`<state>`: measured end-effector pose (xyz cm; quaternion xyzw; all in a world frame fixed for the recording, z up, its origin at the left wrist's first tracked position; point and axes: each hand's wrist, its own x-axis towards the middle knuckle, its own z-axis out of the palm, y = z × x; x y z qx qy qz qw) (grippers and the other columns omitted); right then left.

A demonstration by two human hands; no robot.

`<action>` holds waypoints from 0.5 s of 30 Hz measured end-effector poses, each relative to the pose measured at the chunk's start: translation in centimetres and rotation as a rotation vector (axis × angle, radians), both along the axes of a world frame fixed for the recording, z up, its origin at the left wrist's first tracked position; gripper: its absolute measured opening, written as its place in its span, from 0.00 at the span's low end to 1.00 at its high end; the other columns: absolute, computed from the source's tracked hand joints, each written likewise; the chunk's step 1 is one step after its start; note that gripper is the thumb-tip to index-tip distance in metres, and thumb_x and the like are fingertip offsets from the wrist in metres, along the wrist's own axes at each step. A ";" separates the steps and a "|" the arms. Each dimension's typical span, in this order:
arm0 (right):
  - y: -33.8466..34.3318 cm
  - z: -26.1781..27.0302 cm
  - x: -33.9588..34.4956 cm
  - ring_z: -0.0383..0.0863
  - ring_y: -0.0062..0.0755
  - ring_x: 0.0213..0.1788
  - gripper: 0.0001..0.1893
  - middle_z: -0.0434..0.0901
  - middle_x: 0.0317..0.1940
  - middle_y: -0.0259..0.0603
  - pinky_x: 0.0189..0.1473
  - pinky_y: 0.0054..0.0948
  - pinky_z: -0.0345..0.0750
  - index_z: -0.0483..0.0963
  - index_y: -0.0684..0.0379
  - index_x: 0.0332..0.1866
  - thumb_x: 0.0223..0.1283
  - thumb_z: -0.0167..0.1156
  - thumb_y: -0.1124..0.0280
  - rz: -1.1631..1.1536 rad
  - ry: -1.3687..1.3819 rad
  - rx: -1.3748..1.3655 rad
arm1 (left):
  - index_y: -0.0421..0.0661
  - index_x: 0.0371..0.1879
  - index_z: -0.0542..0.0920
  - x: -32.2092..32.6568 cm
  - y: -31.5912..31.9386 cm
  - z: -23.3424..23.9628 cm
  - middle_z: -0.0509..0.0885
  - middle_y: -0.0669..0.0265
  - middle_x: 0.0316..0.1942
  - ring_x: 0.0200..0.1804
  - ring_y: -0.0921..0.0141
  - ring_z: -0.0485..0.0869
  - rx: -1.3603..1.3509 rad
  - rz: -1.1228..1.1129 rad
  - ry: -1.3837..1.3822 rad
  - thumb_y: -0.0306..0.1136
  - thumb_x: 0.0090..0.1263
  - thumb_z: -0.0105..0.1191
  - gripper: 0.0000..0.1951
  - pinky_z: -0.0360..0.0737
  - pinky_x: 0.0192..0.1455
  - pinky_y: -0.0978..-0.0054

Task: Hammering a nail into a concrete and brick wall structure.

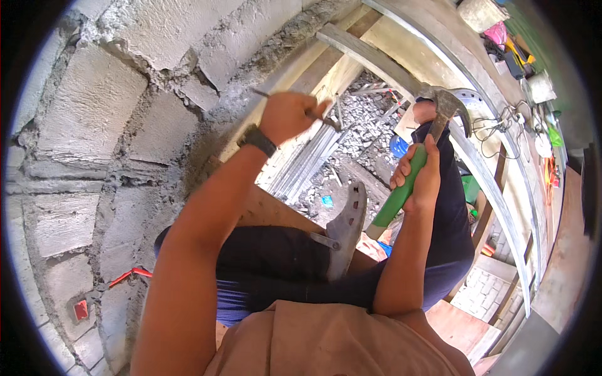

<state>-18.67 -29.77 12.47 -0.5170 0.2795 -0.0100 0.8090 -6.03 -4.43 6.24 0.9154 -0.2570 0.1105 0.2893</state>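
My left hand [289, 117], with a dark band at the wrist, is closed around a thin metal rod, probably a chisel [261, 93]. One end of it points toward the concrete block wall [89, 108], and the other sticks out past my thumb. Whether its tip touches the wall cannot be made out. In my right hand [423, 174] is a claw hammer [447, 108], gripped by its green handle [395, 202] with the steel head up, above my bent knee. Rough mortar joints [155, 82] and broken block edges run across the wall on the left.
Below me, an opening shows rubble [367, 122] and long metal bars [305, 162] on a lower level. A wooden beam [371, 54] and metal channels [494, 202] cross it. Loose cables [503, 129] lie right; my grey clog [348, 230] is over a board.
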 end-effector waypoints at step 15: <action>-1.1 -0.9 0.8 0.68 0.25 0.11 0.26 0.69 0.15 0.35 0.15 0.27 0.69 0.70 0.58 0.29 0.66 0.56 0.42 -0.016 0.034 0.027 | 0.46 0.11 0.69 14.8 7.0 5.3 0.69 0.68 0.12 0.17 0.72 0.66 -1.046 0.391 0.010 0.48 0.72 0.57 0.27 0.66 0.25 0.71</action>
